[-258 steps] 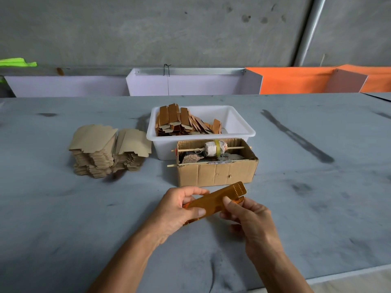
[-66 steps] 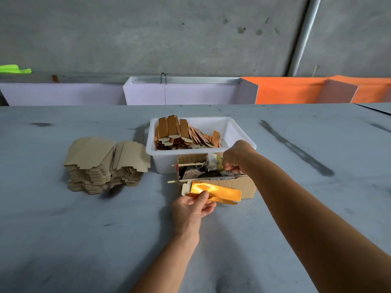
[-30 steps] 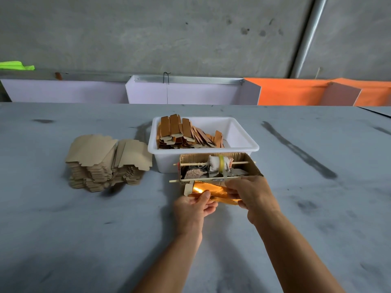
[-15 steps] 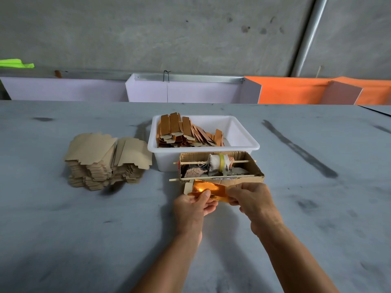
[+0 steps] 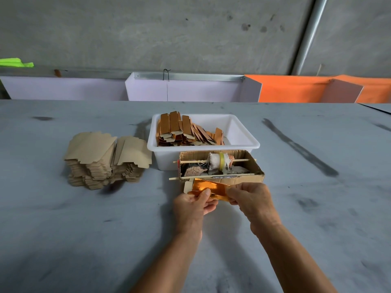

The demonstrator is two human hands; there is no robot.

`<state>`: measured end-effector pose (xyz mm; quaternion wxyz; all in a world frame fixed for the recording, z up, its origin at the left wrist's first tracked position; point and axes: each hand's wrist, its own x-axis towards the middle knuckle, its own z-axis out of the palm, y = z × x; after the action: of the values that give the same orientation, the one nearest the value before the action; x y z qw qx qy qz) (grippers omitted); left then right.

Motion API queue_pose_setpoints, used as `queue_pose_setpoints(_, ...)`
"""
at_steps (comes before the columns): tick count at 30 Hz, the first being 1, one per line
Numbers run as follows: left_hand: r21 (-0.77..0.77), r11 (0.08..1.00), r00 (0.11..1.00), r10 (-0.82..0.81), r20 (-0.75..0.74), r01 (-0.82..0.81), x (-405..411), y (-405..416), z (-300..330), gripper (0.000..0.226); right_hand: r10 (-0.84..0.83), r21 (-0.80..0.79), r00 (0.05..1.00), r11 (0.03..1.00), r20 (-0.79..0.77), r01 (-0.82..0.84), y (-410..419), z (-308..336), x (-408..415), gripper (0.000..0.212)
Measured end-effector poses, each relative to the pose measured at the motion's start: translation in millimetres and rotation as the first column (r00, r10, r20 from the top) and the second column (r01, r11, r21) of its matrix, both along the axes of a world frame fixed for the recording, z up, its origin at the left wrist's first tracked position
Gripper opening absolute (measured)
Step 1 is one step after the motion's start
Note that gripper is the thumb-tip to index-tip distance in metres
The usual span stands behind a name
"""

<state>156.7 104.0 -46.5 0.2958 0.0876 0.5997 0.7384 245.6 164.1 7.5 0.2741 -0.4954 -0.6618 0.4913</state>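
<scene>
A shiny gold-orange folded card piece (image 5: 211,188) is held between both hands just in front of the small cardboard box (image 5: 251,179). My left hand (image 5: 193,206) pinches its left end with thumb on top. Its right end is pinched by my right hand (image 5: 251,198). The cardboard box carries a cloth-wrapped roller (image 5: 220,160) on a wooden stick. Behind it a white plastic tub (image 5: 243,136) holds several folded orange-brown pieces (image 5: 182,130).
A stack of flat tan card blanks (image 5: 103,157) lies left of the tub on the grey table (image 5: 84,229). White and orange panels (image 5: 296,89) line the table's far edge before a concrete wall.
My right hand came back from the roller in the cardboard box and took hold of the gold piece's right end. The left hand kept its hold throughout.
</scene>
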Motion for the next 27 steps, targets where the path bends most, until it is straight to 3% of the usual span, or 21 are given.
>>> queue_pose_setpoints(8, 0.006, 1.000, 1.000, -0.004, -0.005, 0.004, 0.8, -1.5, 0.5, 0.005, -0.015, 0.048, 0.999, 0.999, 0.036, 0.013, 4.0, -11.3, -1.7, 0.022)
queue_pose_setpoints(27, 0.095, 0.995, 0.998, -0.016, 0.061, 0.010, 9.1, -7.2, 5.0, 0.006, -0.010, -0.030, 1.000, 0.999, 0.014, 0.011, 4.6, -13.8, 4.6, 0.021)
